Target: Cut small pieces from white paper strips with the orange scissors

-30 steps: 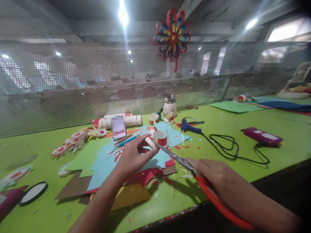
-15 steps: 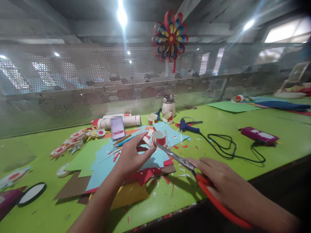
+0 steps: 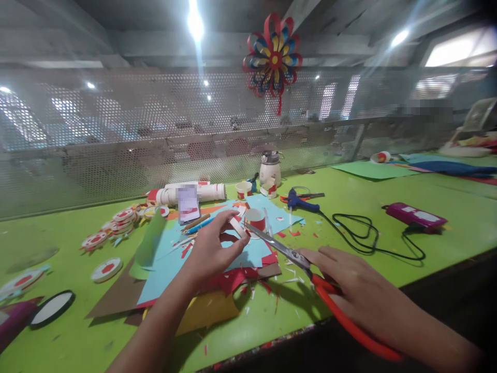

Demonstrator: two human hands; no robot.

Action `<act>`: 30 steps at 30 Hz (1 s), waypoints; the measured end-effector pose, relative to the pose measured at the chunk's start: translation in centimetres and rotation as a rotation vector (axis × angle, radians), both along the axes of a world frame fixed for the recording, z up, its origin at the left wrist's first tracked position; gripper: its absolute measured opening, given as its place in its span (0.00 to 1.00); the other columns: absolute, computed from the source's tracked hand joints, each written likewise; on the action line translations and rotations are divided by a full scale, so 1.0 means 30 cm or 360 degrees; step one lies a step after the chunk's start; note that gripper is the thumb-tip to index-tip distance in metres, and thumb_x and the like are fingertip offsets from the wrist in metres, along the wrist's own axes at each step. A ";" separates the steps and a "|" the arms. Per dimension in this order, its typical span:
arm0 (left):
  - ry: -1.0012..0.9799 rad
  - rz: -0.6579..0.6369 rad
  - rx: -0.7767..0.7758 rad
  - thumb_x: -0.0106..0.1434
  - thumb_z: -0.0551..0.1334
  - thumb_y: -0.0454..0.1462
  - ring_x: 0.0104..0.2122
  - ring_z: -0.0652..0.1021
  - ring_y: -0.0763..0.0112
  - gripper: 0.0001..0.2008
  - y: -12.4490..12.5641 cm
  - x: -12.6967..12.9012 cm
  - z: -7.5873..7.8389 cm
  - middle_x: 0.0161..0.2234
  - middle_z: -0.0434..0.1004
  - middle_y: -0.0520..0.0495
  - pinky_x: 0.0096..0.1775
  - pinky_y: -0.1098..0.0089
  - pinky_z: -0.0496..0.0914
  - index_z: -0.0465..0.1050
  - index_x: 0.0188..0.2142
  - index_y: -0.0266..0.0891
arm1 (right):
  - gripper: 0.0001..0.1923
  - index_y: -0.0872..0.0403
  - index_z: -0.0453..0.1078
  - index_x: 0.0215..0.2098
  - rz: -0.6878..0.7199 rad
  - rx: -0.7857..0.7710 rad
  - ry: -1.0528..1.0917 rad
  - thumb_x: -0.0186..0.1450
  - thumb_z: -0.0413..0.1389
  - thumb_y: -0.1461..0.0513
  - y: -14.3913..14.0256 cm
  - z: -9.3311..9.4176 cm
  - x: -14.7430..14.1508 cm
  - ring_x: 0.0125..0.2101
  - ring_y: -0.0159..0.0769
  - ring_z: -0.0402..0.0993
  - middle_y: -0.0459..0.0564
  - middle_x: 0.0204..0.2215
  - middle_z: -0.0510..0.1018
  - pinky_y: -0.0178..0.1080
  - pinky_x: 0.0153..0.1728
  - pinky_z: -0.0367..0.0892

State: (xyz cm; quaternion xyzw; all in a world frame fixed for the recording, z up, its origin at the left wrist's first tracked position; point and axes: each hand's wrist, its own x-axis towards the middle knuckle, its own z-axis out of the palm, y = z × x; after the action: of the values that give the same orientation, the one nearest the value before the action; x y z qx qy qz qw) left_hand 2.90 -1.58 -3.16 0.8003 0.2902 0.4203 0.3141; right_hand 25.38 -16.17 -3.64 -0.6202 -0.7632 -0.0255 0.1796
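Between the thumb and fingers of my left hand (image 3: 212,243) is a white ring-shaped cup piece (image 3: 238,227) with a bit of red. My right hand (image 3: 349,274) grips red-handled scissors (image 3: 285,249); their blade tips reach the edge of the cup piece. I cannot tell whether the blades touch it. Just behind stands a cut-down paper cup (image 3: 255,221) with a red band. Beneath my hands lie light blue paper (image 3: 166,274), red scraps (image 3: 233,280) and yellow paper (image 3: 209,313). A green sheet (image 3: 149,246) is curled up left of my left hand.
A blue glue gun (image 3: 303,202) lies right of centre, its cord running towards a purple box (image 3: 415,216). A bottle (image 3: 269,168) and a phone (image 3: 188,204) stand behind. Several red-and-white discs (image 3: 106,269) lie left, near a round mirror-like object (image 3: 52,309).
The green sheet on the left has lifted and curled over, uncovering more of the red-and-white disc beside it. Both hands keep nearly the same place and hold.
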 end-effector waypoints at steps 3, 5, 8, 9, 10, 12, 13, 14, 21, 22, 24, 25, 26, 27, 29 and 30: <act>-0.0027 -0.0021 -0.0040 0.57 0.62 0.38 0.39 0.77 0.64 0.19 -0.004 0.001 0.004 0.40 0.76 0.43 0.42 0.62 0.73 0.66 0.49 0.38 | 0.26 0.55 0.66 0.53 -0.0043 -0.0032 0.0010 0.56 0.50 0.71 0.011 0.005 0.007 0.39 0.46 0.73 0.57 0.39 0.75 0.49 0.40 0.70; -0.0089 -0.0050 -0.0113 0.57 0.63 0.38 0.41 0.77 0.63 0.19 -0.003 0.001 0.006 0.42 0.75 0.42 0.42 0.62 0.73 0.65 0.48 0.38 | 0.24 0.56 0.65 0.54 -0.0072 -0.0078 0.0028 0.58 0.51 0.70 0.024 -0.002 0.022 0.40 0.46 0.72 0.57 0.39 0.75 0.49 0.42 0.68; -0.0269 -0.0043 -0.0226 0.55 0.64 0.39 0.41 0.77 0.63 0.20 0.009 0.000 0.007 0.45 0.73 0.41 0.41 0.62 0.74 0.63 0.47 0.39 | 0.21 0.56 0.64 0.54 -0.0072 -0.0140 -0.0059 0.62 0.52 0.66 0.058 -0.033 0.061 0.40 0.47 0.72 0.57 0.38 0.74 0.49 0.41 0.67; -0.0344 -0.0030 -0.0247 0.55 0.65 0.39 0.41 0.77 0.63 0.21 0.015 -0.001 0.007 0.46 0.73 0.41 0.40 0.63 0.74 0.63 0.47 0.39 | 0.20 0.56 0.65 0.54 -0.0042 -0.0171 -0.0107 0.63 0.52 0.65 0.072 -0.048 0.075 0.39 0.46 0.72 0.56 0.37 0.74 0.48 0.40 0.67; -0.0422 -0.0021 -0.0267 0.54 0.65 0.39 0.41 0.77 0.63 0.21 0.021 -0.001 0.007 0.46 0.72 0.41 0.39 0.63 0.74 0.63 0.46 0.39 | 0.20 0.54 0.65 0.54 0.0022 -0.0201 -0.0142 0.64 0.51 0.64 0.088 -0.061 0.089 0.38 0.45 0.72 0.55 0.36 0.75 0.46 0.40 0.67; -0.0567 0.0000 -0.0327 0.52 0.67 0.38 0.41 0.77 0.64 0.22 0.032 -0.001 0.009 0.45 0.73 0.42 0.39 0.64 0.74 0.62 0.45 0.39 | 0.18 0.53 0.66 0.53 0.0084 -0.0198 -0.0166 0.64 0.51 0.64 0.120 -0.081 0.113 0.37 0.44 0.73 0.54 0.36 0.75 0.44 0.38 0.67; -0.0631 0.0014 -0.0374 0.51 0.67 0.38 0.40 0.77 0.64 0.22 0.036 -0.001 0.010 0.44 0.73 0.42 0.39 0.64 0.74 0.62 0.44 0.39 | 0.17 0.52 0.66 0.52 0.0112 -0.0214 -0.0165 0.65 0.51 0.63 0.135 -0.086 0.122 0.37 0.43 0.73 0.53 0.36 0.75 0.43 0.37 0.67; -0.0690 0.0033 -0.0426 0.51 0.68 0.38 0.39 0.77 0.64 0.22 0.038 0.000 0.012 0.43 0.73 0.43 0.39 0.64 0.74 0.62 0.44 0.38 | 0.17 0.51 0.66 0.52 0.0126 -0.0217 -0.0166 0.65 0.51 0.63 0.150 -0.087 0.129 0.37 0.43 0.72 0.53 0.36 0.75 0.43 0.37 0.66; -0.0898 0.0075 -0.0707 0.50 0.68 0.38 0.38 0.77 0.63 0.27 0.027 0.014 0.018 0.39 0.74 0.44 0.41 0.60 0.73 0.62 0.49 0.36 | 0.17 0.49 0.67 0.52 0.0284 -0.0298 -0.0101 0.65 0.51 0.61 0.206 -0.051 0.142 0.37 0.43 0.72 0.53 0.37 0.74 0.42 0.37 0.67; -0.0890 0.0079 -0.0712 0.51 0.67 0.37 0.39 0.77 0.63 0.28 0.026 0.015 0.018 0.39 0.74 0.44 0.42 0.60 0.73 0.63 0.50 0.36 | 0.17 0.49 0.67 0.53 0.0299 -0.0297 -0.0091 0.65 0.51 0.61 0.208 -0.047 0.143 0.37 0.42 0.72 0.53 0.38 0.74 0.42 0.37 0.67; -0.0858 0.0095 -0.0695 0.51 0.67 0.37 0.39 0.76 0.65 0.27 0.026 0.016 0.017 0.39 0.75 0.44 0.43 0.61 0.72 0.64 0.50 0.35 | 0.17 0.49 0.67 0.53 0.0332 -0.0303 -0.0092 0.65 0.51 0.62 0.212 -0.041 0.147 0.38 0.42 0.71 0.53 0.38 0.74 0.42 0.38 0.66; -0.0835 0.0108 -0.0679 0.51 0.67 0.37 0.39 0.76 0.65 0.26 0.027 0.016 0.016 0.39 0.75 0.45 0.43 0.62 0.71 0.65 0.50 0.35 | 0.17 0.49 0.67 0.52 0.0346 -0.0306 -0.0112 0.65 0.52 0.61 0.214 -0.037 0.151 0.38 0.42 0.71 0.53 0.38 0.73 0.42 0.38 0.66; -0.0804 0.0123 -0.0663 0.51 0.67 0.37 0.38 0.76 0.66 0.26 0.028 0.015 0.015 0.39 0.75 0.45 0.43 0.62 0.71 0.66 0.49 0.35 | 0.16 0.49 0.68 0.51 0.0360 -0.0312 -0.0146 0.65 0.52 0.61 0.216 -0.033 0.156 0.37 0.42 0.71 0.53 0.37 0.73 0.43 0.38 0.66; -0.0768 0.0139 -0.0646 0.51 0.67 0.37 0.38 0.76 0.66 0.25 0.029 0.015 0.014 0.39 0.75 0.45 0.43 0.63 0.71 0.66 0.48 0.35 | 0.15 0.49 0.69 0.49 0.0376 -0.0312 -0.0182 0.64 0.53 0.60 0.217 -0.028 0.161 0.37 0.42 0.70 0.53 0.36 0.73 0.43 0.37 0.66; -0.0709 0.0158 -0.0605 0.51 0.67 0.38 0.39 0.76 0.66 0.23 0.031 0.015 0.011 0.40 0.75 0.45 0.44 0.63 0.71 0.67 0.47 0.36 | 0.15 0.50 0.70 0.48 0.0396 -0.0276 -0.0207 0.64 0.54 0.58 0.221 -0.013 0.165 0.37 0.43 0.70 0.53 0.36 0.72 0.45 0.38 0.66; -0.0702 0.0158 -0.0586 0.51 0.67 0.38 0.39 0.76 0.65 0.23 0.031 0.015 0.009 0.40 0.75 0.44 0.44 0.62 0.71 0.66 0.46 0.37 | 0.15 0.50 0.70 0.49 0.0402 -0.0234 -0.0177 0.65 0.53 0.57 0.224 -0.003 0.161 0.38 0.43 0.69 0.54 0.37 0.72 0.45 0.38 0.66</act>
State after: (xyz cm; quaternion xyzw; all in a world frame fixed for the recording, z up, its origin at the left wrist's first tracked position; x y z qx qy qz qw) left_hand 3.36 -0.64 -2.89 0.6040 0.3252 0.5392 0.4885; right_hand 30.22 -9.44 -3.74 -0.5284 -0.8437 0.0189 0.0929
